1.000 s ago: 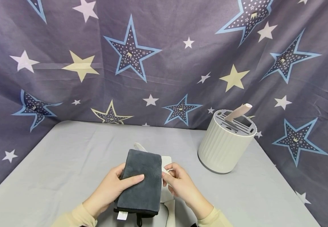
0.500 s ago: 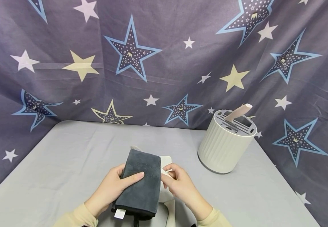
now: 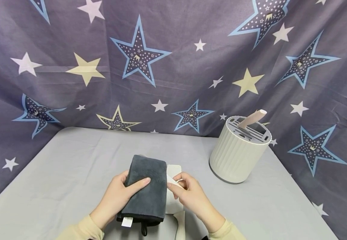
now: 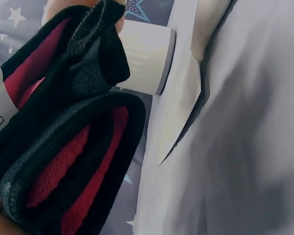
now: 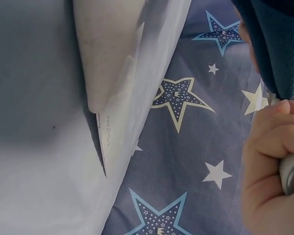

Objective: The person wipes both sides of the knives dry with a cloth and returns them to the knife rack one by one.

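Note:
My left hand (image 3: pixel 122 193) grips a folded dark grey towel (image 3: pixel 146 190), the thumb across its front. In the left wrist view the towel (image 4: pixel 73 88) shows pink-red inner layers and a white label. My right hand (image 3: pixel 190 193) pinches a pale knife (image 3: pixel 173 181) at the towel's right edge; most of its blade is hidden by the towel. In the right wrist view, the knife's rounded metallic handle end (image 5: pixel 293 174) shows in my fist. Beneath lies a white cleaver (image 3: pixel 173 203) with a beige handle, flat on the table and partly covered by the towel.
A ribbed white knife block (image 3: pixel 236 160) stands at the right rear of the grey-covered table (image 3: pixel 71 173). One pinkish handle (image 3: pixel 253 119) sticks up from its slotted top. Behind the table hangs a star-patterned curtain (image 3: pixel 176 66).
My left hand and the towel have shifted slightly left, baring more of the white knife near my right fingers. The pale tip above the towel has nearly disappeared behind it. My right hand hardly moved.

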`<state>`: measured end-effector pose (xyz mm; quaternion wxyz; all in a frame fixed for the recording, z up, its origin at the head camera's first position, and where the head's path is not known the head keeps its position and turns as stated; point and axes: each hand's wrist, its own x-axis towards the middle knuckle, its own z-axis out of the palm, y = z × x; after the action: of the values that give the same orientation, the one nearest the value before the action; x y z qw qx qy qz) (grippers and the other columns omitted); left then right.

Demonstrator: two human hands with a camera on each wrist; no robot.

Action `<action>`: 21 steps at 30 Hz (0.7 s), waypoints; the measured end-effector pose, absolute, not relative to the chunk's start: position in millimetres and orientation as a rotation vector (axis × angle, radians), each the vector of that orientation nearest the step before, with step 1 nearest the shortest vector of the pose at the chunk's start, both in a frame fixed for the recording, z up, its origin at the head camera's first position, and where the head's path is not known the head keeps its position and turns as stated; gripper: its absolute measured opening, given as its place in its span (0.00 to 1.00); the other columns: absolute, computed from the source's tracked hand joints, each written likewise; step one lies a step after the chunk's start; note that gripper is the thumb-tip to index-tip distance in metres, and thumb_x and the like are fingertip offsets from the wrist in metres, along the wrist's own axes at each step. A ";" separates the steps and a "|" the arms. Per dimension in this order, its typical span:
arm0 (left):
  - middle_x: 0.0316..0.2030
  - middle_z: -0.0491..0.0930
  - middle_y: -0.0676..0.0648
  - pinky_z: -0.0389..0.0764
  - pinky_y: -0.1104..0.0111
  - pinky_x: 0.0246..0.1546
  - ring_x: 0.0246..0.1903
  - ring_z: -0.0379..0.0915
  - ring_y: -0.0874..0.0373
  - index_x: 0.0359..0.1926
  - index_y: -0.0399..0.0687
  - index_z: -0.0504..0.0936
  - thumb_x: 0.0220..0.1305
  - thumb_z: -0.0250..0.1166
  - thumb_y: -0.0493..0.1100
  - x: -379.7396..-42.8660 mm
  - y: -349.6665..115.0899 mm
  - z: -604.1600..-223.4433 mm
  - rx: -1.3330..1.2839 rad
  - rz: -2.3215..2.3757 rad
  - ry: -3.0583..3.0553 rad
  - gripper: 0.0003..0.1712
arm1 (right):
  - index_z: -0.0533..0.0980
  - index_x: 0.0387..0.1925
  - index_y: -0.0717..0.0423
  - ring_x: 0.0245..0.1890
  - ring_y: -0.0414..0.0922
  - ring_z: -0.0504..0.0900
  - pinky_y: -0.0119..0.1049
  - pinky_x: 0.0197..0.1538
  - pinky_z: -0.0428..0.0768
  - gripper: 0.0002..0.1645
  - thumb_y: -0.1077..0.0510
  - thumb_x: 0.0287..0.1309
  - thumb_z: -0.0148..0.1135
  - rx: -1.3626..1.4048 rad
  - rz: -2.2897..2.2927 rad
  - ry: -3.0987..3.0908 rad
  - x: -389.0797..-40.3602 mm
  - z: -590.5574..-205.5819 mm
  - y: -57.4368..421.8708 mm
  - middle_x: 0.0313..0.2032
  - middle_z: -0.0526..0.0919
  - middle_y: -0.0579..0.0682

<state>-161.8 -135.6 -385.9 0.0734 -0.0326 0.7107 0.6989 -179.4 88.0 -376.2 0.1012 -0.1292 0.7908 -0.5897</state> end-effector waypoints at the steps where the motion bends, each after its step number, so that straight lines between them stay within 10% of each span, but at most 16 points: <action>1: 0.35 0.87 0.43 0.87 0.55 0.30 0.28 0.86 0.46 0.57 0.41 0.77 0.60 0.71 0.54 -162.0 -135.5 -386.0 -0.105 2.099 2.150 0.30 | 0.73 0.41 0.64 0.13 0.34 0.62 0.24 0.20 0.62 0.15 0.57 0.61 0.64 -0.383 -1.743 2.335 -179.5 -376.5 88.4 0.16 0.72 0.43; 21: 0.34 0.88 0.46 0.87 0.60 0.31 0.28 0.86 0.51 0.53 0.42 0.78 0.58 0.72 0.57 -166.3 -143.8 -381.8 -0.275 2.110 2.281 0.30 | 0.73 0.41 0.65 0.12 0.34 0.60 0.24 0.19 0.58 0.15 0.58 0.61 0.65 -0.373 -1.758 2.298 -179.8 -377.3 93.0 0.16 0.71 0.42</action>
<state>-166.3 -143.8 -381.8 0.0108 -0.0883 0.7311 0.6764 -179.8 93.0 -377.3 0.1119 -0.1270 0.7828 -0.5988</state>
